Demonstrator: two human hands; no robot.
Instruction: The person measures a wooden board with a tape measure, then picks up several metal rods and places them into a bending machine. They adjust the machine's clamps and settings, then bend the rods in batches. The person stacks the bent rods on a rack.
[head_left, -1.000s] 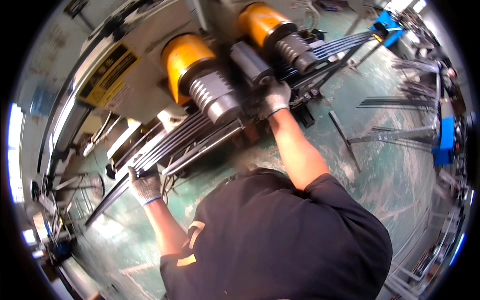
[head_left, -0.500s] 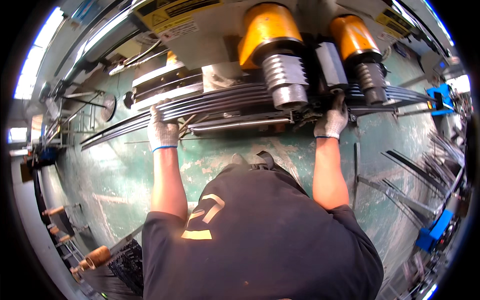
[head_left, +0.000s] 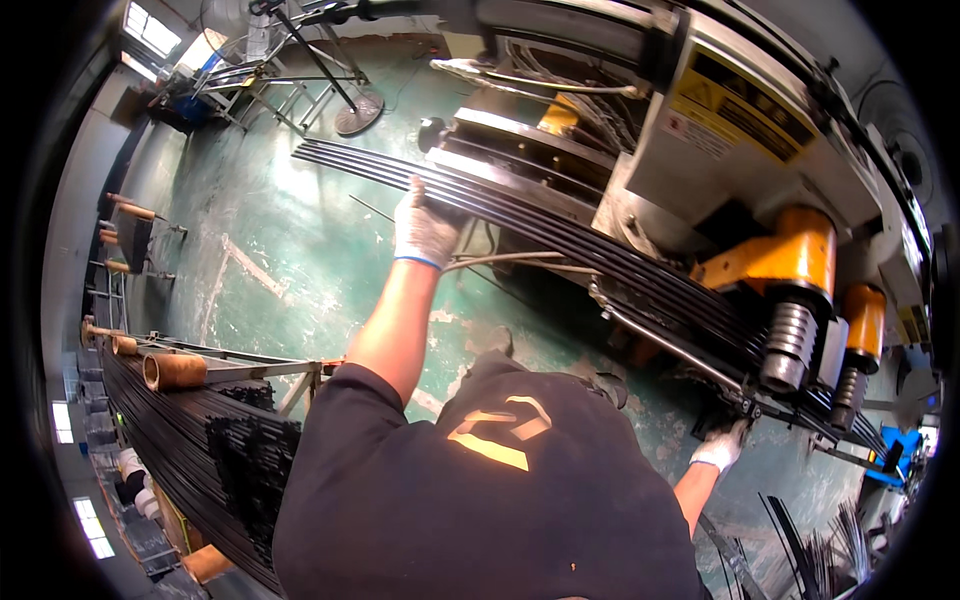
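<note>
A bundle of long thin black metal rods [head_left: 560, 235] lies across the bed of a big grey machine [head_left: 700, 130], running from upper left down to the right under two ribbed rollers in orange housings [head_left: 795, 300]. My left hand [head_left: 425, 228], in a white work glove, grips the bundle near its left part. My gloved right hand [head_left: 722, 445] reaches up to the rods at the lower right, just below the rollers; its fingers are partly hidden by my dark shirt.
A rack [head_left: 200, 430] loaded with several more black rods and wooden-handled pegs stands at the lower left. The floor [head_left: 270, 260] is worn green. A round-based stand [head_left: 355, 105] and metal frames sit at the top left. Loose rods [head_left: 800, 545] lie at the lower right.
My head has turned left, so the machine now runs diagonally and the rod rack has come into view. Both hands stay on the rod bundle.
</note>
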